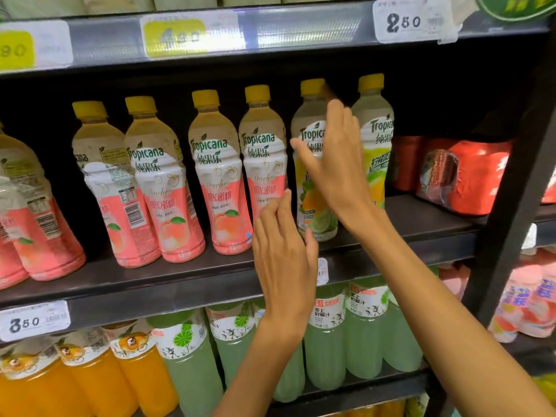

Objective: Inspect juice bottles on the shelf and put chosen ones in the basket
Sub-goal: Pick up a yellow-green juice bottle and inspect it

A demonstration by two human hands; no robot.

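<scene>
Shop shelving, dark metal, stocked in tiers; middle shelf [186, 275] carries upright juice bottles with yellow caps, price tags clipped along the rails. Far left to centre: a row of peach bottles [221, 176], pink labels, standing shoulder to shoulder. Next right: left hand [284, 260], fingers straight and slack, holding nothing, raised before the shelf edge just beside the rightmost peach bottle and below the lime one. Next right: lime bottle [313, 206], green-and-yellow label, long axis vertical, base on the shelf near its front edge. Right hand [334, 164], fingers extended and spread, gripping nothing, lies across the front of this bottle's upper half; actual contact cannot be told. Second lime bottle [377, 139] stands just right of that hand. Further right: red shrink-wrapped packs [475, 176]. Lower tier: orange and pale green drinks. Basket not in view. Judgement: the right hand is nearer the lime bottle, which lies directly behind its palm.
</scene>
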